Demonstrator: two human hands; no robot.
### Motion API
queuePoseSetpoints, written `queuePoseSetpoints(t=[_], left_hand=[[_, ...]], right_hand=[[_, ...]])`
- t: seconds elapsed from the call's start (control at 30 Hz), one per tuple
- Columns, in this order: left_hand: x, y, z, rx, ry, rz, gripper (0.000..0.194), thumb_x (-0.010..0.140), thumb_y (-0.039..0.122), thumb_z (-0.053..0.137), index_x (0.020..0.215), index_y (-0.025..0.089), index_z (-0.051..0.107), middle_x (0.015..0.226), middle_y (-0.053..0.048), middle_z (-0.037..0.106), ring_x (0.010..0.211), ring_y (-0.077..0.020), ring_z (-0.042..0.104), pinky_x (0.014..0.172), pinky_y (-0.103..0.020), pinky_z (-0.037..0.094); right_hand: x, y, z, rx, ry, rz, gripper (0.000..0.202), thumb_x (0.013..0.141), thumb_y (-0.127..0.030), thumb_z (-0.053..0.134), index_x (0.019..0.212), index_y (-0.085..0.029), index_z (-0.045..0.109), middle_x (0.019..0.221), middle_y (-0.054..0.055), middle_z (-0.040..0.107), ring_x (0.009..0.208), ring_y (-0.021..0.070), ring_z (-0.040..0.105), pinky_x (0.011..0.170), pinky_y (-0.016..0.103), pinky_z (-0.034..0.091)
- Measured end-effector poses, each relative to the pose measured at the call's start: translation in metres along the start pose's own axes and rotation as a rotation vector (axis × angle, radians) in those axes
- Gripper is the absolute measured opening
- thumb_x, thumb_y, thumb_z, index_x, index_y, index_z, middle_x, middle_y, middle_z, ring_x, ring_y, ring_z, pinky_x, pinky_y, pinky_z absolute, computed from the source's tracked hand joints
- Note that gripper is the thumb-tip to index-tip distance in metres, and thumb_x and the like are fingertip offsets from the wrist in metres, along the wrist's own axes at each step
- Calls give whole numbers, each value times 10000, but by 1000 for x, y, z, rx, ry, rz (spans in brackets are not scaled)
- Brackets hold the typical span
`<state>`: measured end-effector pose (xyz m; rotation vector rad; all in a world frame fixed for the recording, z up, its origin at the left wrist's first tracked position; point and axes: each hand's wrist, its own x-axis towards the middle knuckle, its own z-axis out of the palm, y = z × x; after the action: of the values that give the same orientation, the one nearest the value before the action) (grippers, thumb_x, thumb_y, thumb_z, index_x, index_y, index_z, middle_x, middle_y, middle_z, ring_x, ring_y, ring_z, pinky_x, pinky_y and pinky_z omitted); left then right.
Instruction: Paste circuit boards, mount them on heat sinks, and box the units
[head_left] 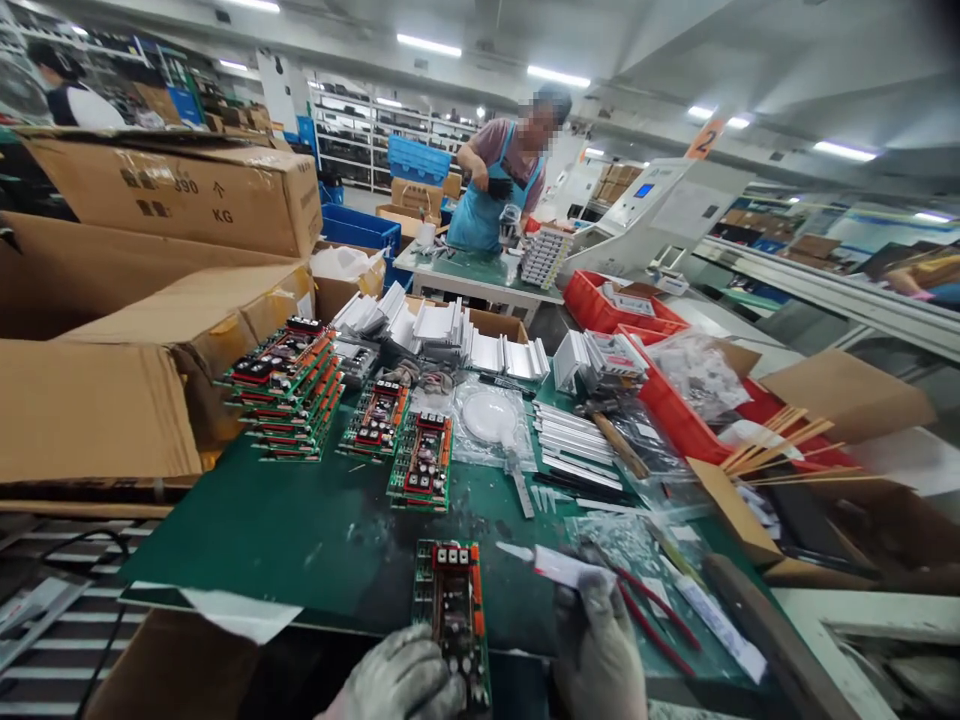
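In a grey-white glove, my left hand grips the left side of a green circuit board at the table's front edge, fingers curled over it. The board carries red and orange strips, white square parts and capacitors. My right hand, gloved too, is closed around a white glue tube whose pale pointed nozzle points left, above and to the right of the board. Red-handled pliers lie just right of that hand. Two similar boards lie farther back, beside a tall stack of boards.
Metal heat sinks line the table's back. A round white dish, metal strips and a wooden-handled tool lie mid-table. Cardboard boxes crowd the left, red bins the right. A co-worker stands at another table.
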<state>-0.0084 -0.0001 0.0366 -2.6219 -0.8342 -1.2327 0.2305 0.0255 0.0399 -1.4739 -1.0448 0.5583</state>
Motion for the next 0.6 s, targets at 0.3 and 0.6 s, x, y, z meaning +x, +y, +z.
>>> queuePoseSetpoints(t=[0.3, 0.6], left_hand=[[-29, -7, 8, 224, -124, -175, 732, 765, 697, 587, 1257, 155, 576, 1200, -116, 681, 1214, -277, 561, 1215, -452, 161], [-33, -1, 17, 134, -66, -306, 581, 743, 484, 674, 1270, 259, 579, 1163, -48, 692, 1177, -251, 575, 1203, -419, 151]], right_hand=[[-4, -35, 41, 237, -172, 270, 466, 775, -598, 695, 1000, -190, 700, 924, 71, 762, 511, 118, 615, 493, 245, 541], [-7, -51, 56, 73, -262, -22, 301, 907, -455, 585, 1019, -203, 703, 987, 94, 777, 649, 161, 724, 539, 232, 579]])
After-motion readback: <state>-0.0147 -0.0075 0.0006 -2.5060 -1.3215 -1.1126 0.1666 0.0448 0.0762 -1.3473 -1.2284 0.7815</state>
